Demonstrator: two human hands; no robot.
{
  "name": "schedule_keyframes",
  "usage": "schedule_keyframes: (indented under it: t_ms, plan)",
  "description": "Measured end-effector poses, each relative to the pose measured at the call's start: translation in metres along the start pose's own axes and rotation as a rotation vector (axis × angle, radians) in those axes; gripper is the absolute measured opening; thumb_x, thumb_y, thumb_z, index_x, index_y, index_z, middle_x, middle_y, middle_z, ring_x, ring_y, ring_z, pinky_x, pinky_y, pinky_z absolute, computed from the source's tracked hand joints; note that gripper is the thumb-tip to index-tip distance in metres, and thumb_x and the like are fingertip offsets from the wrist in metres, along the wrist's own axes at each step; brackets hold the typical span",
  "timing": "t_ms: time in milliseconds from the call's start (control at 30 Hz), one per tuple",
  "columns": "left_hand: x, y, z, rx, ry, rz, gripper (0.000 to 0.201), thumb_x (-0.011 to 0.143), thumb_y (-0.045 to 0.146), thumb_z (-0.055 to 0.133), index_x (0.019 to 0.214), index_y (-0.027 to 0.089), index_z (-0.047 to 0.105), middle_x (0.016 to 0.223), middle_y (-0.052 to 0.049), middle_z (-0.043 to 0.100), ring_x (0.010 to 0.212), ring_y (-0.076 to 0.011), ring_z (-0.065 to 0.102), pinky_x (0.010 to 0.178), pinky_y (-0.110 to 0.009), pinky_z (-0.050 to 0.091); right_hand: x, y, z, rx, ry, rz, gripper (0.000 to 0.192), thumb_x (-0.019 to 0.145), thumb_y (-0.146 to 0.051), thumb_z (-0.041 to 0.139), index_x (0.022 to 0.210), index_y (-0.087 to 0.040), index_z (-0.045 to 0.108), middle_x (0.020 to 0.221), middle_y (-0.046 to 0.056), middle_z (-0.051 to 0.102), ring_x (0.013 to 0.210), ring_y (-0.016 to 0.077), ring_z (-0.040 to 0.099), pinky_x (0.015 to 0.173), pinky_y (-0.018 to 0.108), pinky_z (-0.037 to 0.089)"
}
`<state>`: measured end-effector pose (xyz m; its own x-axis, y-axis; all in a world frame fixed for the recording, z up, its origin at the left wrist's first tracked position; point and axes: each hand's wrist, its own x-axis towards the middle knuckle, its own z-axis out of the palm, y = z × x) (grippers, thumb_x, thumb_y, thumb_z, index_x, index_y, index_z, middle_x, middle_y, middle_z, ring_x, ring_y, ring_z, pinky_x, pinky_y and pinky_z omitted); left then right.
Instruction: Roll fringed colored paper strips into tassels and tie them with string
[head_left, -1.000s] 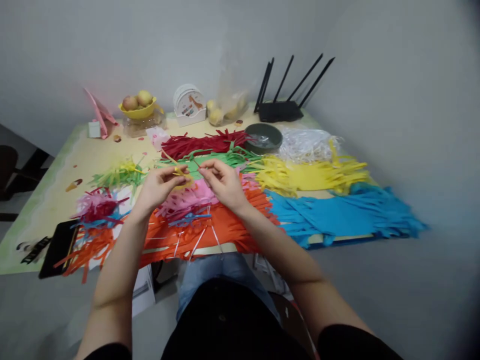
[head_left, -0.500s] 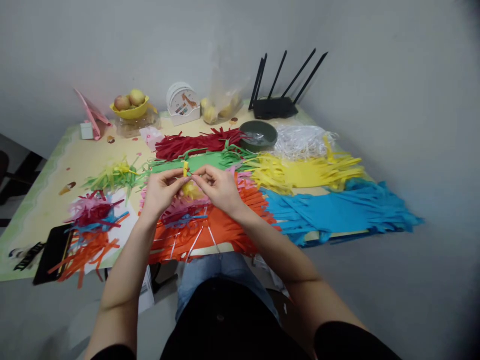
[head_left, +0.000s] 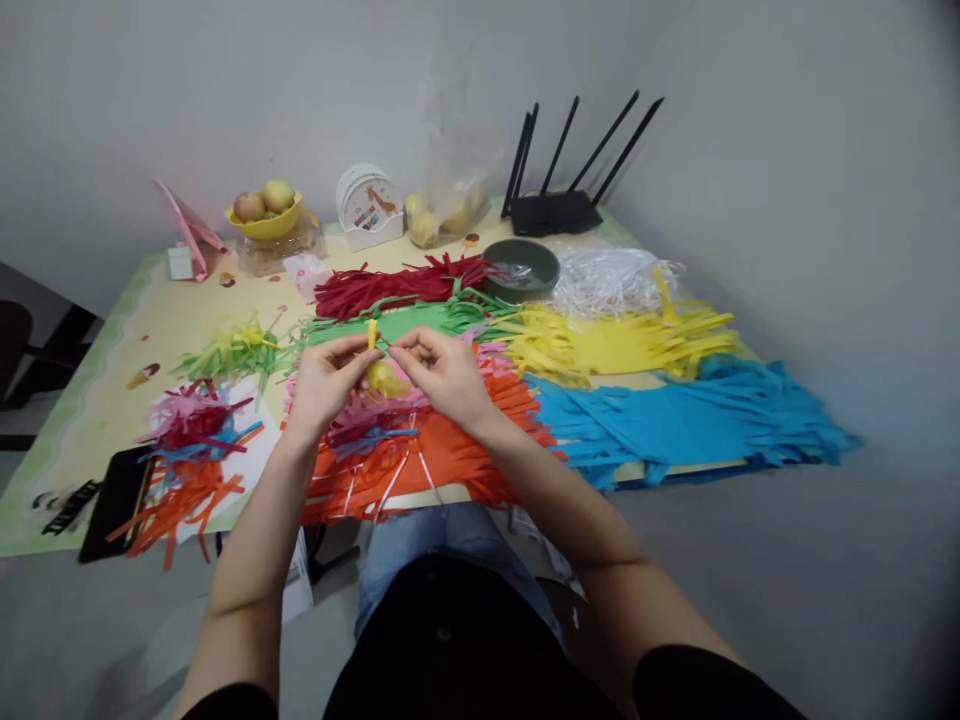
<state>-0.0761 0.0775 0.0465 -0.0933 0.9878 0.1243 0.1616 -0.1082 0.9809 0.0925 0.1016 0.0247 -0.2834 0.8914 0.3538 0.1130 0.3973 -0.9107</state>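
Above the fringed sheets, my left hand (head_left: 330, 378) pinches a yellow strip (head_left: 372, 336) whose upper end sticks up past the fingertips. Its looped yellow part (head_left: 386, 380) hangs below, between the hands. Close beside it, my right hand (head_left: 442, 375) has thumb and forefinger pressed together on a thin dark piece, too small to name. Under the hands lie an orange fringed sheet (head_left: 457, 450), pink and blue strips (head_left: 375, 430) and a green fringed sheet (head_left: 405, 322).
To the right lie yellow (head_left: 622, 345) and blue fringed sheets (head_left: 675, 420). Behind are dark red fringe (head_left: 397, 285), a dark green bowl (head_left: 520, 285), white shreds (head_left: 611, 280) and a black router (head_left: 555, 213). Coloured strip bundles (head_left: 195, 420) and a black tablet-like object (head_left: 112, 505) lie left.
The fingertips of my right hand have drawn slightly away from my left hand. The yellow strip stays pinched in the left; the whole view has shifted a little.
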Motion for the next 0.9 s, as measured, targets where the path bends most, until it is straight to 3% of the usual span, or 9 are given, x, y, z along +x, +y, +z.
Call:
schedule_keyframes:
  t_ms: [167, 233, 333, 433, 600, 700, 800, 900]
  plan:
    - [-0.001, -0.003, -0.002, 0.131, -0.036, 0.064, 0.029, 0.075, 0.038, 0.078, 0.095, 0.016, 0.081, 0.054, 0.001, 0.062, 0.041, -0.01, 0.048, 0.042, -0.022, 0.04, 0.001, 0.001, 0.0, 0.042, -0.006, 0.02, 0.023, 0.088, -0.039, 0.062, 0.081, -0.017, 0.063, 0.054, -0.006, 0.047, 0.05, 0.0085, 0.039, 0.05, 0.024, 0.028]
    - [-0.002, -0.006, -0.003, 0.276, -0.043, 0.147, 0.026, 0.081, 0.035, 0.072, 0.098, 0.017, 0.081, 0.064, -0.002, 0.069, 0.046, -0.0111, 0.052, 0.047, -0.023, 0.042, 0.002, 0.003, 0.0, 0.141, -0.029, 0.056, 0.022, 0.087, -0.04, 0.063, 0.091, -0.018, 0.064, 0.054, -0.007, 0.048, 0.049, 0.0091, 0.042, 0.049, 0.024, 0.032]
    - [-0.004, -0.009, -0.003, 0.562, -0.01, 0.339, 0.022, 0.087, 0.029, 0.066, 0.1, 0.017, 0.08, 0.084, -0.007, 0.075, 0.065, -0.0156, 0.062, 0.062, -0.026, 0.049, 0.004, 0.007, -0.002, 0.379, -0.113, 0.154, 0.041, 0.082, -0.042, 0.069, 0.115, -0.021, 0.059, 0.056, -0.009, 0.053, 0.049, 0.011, 0.05, 0.048, 0.024, 0.043]
    - [-0.005, -0.01, -0.003, 0.755, 0.006, 0.417, 0.022, 0.091, 0.026, 0.063, 0.105, 0.017, 0.078, 0.092, -0.009, 0.076, 0.078, -0.0192, 0.067, 0.071, -0.029, 0.05, 0.006, 0.01, -0.005, 0.477, -0.167, 0.215, 0.051, 0.075, -0.048, 0.077, 0.115, -0.021, 0.058, 0.056, -0.009, 0.057, 0.048, 0.011, 0.052, 0.048, 0.024, 0.048]
    - [-0.01, -0.009, 0.003, 0.92, -0.049, 0.436, 0.024, 0.097, 0.027, 0.057, 0.11, 0.017, 0.075, 0.093, -0.009, 0.075, 0.084, -0.0204, 0.067, 0.072, -0.03, 0.048, 0.007, 0.008, -0.007, 0.471, -0.135, 0.205, 0.055, 0.071, -0.054, 0.081, 0.108, -0.019, 0.061, 0.054, -0.008, 0.059, 0.046, 0.0098, 0.053, 0.049, 0.024, 0.05]
    - [-0.017, -0.012, 0.011, 1.054, -0.096, 0.479, 0.023, 0.099, 0.026, 0.055, 0.107, 0.017, 0.074, 0.093, -0.008, 0.074, 0.088, -0.0213, 0.066, 0.073, -0.031, 0.047, 0.008, 0.009, -0.012, 0.442, -0.2, 0.237, 0.052, 0.068, -0.057, 0.082, 0.098, -0.017, 0.065, 0.053, -0.007, 0.059, 0.046, 0.0096, 0.053, 0.049, 0.024, 0.049]
    - [-0.024, -0.016, 0.02, 1.183, -0.107, 0.493, 0.021, 0.1, 0.024, 0.053, 0.104, 0.017, 0.072, 0.094, -0.008, 0.073, 0.091, -0.0217, 0.065, 0.075, -0.032, 0.046, 0.007, 0.015, -0.02, 0.332, -0.28, 0.29, 0.045, 0.07, -0.056, 0.08, 0.087, -0.017, 0.065, 0.055, -0.005, 0.058, 0.046, 0.0091, 0.051, 0.047, 0.023, 0.045]
    - [-0.027, -0.019, 0.027, 1.273, -0.112, 0.459, 0.02, 0.1, 0.022, 0.051, 0.102, 0.015, 0.07, 0.092, -0.009, 0.072, 0.09, -0.0227, 0.065, 0.075, -0.033, 0.046, 0.005, 0.025, -0.019, 0.101, -0.199, 0.2, 0.03, 0.077, -0.046, 0.073, 0.081, -0.017, 0.066, 0.063, -0.002, 0.059, 0.054, 0.0104, 0.052, 0.051, 0.024, 0.042]
